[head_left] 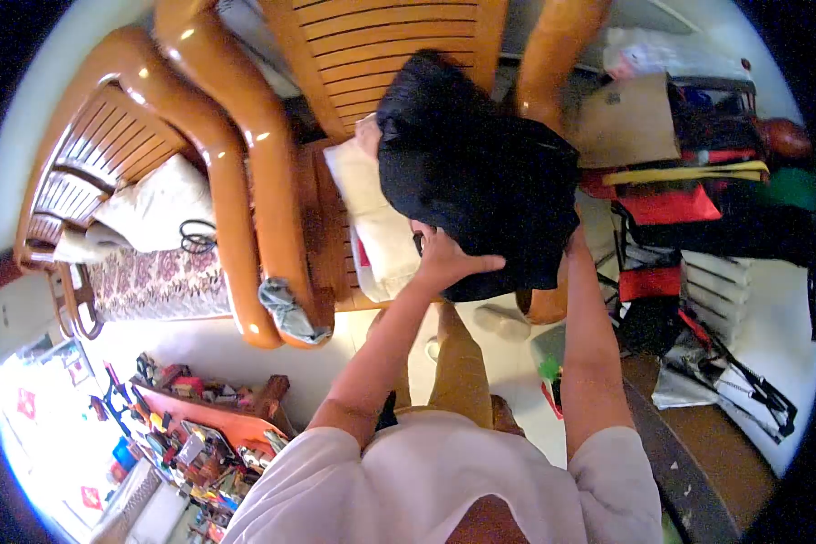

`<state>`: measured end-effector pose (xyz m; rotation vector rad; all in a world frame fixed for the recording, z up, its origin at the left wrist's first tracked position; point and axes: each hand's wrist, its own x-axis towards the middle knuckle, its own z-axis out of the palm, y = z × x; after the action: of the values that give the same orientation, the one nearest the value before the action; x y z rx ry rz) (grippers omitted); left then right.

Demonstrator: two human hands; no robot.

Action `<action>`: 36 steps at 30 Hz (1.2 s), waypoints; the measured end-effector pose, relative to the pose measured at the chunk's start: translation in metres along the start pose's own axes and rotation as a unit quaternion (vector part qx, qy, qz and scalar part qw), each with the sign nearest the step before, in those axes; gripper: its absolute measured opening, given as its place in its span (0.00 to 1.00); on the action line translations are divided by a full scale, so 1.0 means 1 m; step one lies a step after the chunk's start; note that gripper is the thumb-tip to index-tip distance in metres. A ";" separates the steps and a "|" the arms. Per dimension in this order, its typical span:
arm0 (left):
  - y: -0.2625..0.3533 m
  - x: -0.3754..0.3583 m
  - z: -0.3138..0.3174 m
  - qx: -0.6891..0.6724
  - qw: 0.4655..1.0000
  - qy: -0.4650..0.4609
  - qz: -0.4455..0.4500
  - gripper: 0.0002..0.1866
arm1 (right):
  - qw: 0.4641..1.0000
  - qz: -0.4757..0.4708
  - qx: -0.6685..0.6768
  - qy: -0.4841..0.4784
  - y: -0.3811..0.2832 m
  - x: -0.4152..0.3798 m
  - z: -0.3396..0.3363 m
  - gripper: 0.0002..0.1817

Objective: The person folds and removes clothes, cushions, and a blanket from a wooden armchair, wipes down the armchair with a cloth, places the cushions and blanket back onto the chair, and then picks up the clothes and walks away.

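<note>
A bulky black cloth item (480,172), soft and bag-like, fills the middle of the head view in front of a wooden chair. Its dark surface shows few details, so I cannot tell whether it is a bag or a garment. My left hand (447,258) grips its lower left part, thumb stretched across the cloth and fingers curled at the edge. At the lower right edge, my right hand (575,238) holds the side, its fingers mostly hidden by the cloth. Behind the item, a cream cushion (385,245) lies on the chair seat.
Shiny wooden armrests (276,199) rise on the left, one with a grey cloth (290,310) over its end. A white pillow (168,204) rests on the bench beyond. Bags and a cardboard box (627,122) crowd the right. Toys and clutter (199,444) stand lower left.
</note>
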<state>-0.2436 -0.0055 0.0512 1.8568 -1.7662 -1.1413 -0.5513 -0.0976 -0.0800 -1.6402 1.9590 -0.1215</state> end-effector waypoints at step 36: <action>-0.268 -0.150 -0.309 0.325 0.944 0.047 0.016 0.12 | 0.880 -0.083 0.165 -0.438 -0.177 -0.221 0.153 0.17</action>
<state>0.1775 0.0959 0.0985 2.1599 -2.2865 -0.4563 -0.3058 0.1087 -0.0518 -1.2923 1.0378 0.1887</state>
